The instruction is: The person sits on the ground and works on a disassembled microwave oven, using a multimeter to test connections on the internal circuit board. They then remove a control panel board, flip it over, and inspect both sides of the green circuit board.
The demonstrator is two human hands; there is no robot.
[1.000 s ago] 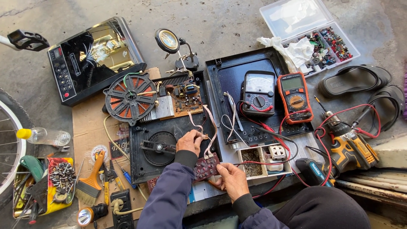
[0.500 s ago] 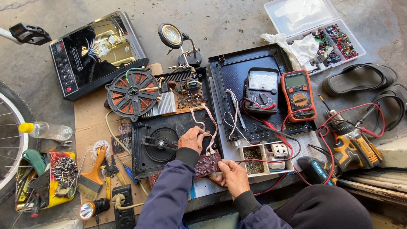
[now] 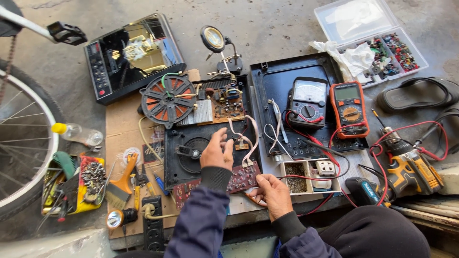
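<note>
Red circuit board (image 3: 244, 177) pinched in right hand (image 3: 273, 192). Left hand (image 3: 217, 152), fingers loose and empty, now lifted further over black casing (image 3: 191, 138), nearer flat cable (image 3: 247, 136).

The left hand (image 3: 217, 150) reaches forward, palm down, its fingers (image 3: 221, 136) spread and slightly curled, the thumb set apart. The right hand (image 3: 273, 192) sits nearer the body, turned inward, its fingers (image 3: 262, 180) bent in a pinch with the thumb. Both forearms wear dark blue sleeves with black cuffs and angle up from below.
</note>
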